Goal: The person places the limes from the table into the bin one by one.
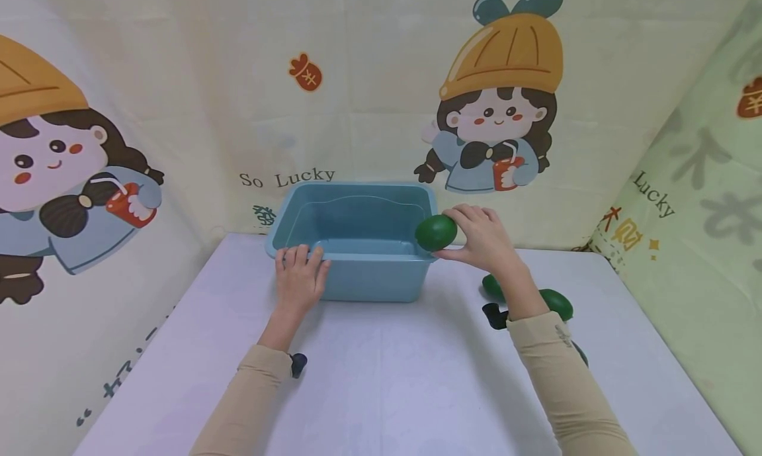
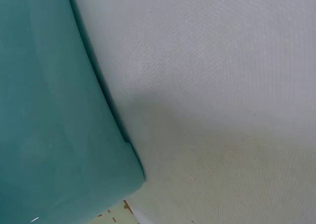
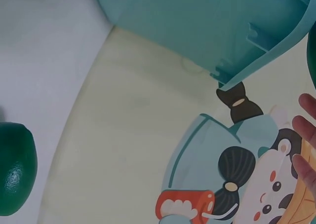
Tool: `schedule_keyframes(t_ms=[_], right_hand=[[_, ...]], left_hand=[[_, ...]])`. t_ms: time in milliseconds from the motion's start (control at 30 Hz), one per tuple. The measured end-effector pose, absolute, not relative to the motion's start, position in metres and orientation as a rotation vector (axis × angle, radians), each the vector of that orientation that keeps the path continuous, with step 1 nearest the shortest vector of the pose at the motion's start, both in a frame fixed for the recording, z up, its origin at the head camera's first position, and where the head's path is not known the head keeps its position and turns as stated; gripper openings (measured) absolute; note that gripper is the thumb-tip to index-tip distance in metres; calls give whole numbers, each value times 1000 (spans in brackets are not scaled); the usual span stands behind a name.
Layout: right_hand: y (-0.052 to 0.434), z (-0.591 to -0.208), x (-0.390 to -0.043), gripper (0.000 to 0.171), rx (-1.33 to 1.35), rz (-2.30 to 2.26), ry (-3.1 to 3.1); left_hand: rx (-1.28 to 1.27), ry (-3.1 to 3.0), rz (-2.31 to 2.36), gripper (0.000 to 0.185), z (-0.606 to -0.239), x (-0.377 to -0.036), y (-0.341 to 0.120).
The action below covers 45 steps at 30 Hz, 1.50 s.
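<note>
Green fruit (image 1: 435,233), in the head view, is pinched by the right hand (image 1: 479,239) near the bin's (image 1: 372,280) four-o'clock corner. The left hand (image 1: 299,280) lays fingers over the seven-o'clock edge; whether it grips, one cannot tell. Spare fruits (image 1: 557,303) lie on the desk (image 1: 381,370) at four. Left wrist: bin at nine. Right wrist: bin at twelve, fingertips (image 3: 305,128) at three.
</note>
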State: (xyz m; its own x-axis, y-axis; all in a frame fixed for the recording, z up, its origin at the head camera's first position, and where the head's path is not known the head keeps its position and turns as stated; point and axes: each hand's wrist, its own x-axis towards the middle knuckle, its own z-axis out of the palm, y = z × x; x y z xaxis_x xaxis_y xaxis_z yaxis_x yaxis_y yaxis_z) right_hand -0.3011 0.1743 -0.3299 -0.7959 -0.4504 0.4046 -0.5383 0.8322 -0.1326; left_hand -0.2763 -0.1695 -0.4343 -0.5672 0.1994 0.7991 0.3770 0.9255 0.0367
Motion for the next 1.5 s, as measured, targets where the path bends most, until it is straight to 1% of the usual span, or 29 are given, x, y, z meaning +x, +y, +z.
schedule_keyframes(t_ms=[300,733,1500], right_hand=[[166,-328,-304,74,721,350,-2677],[153,-331,-311,71,734,338,-2682],[132,-337,-322,76,702,262,-2726]], left_hand=[[-405,-2193,-251,47,-434,-276,-169],[-405,-2170,-245,47,-436,-277,-169],[-407,-2133,-223,47,-437,-279,-169]])
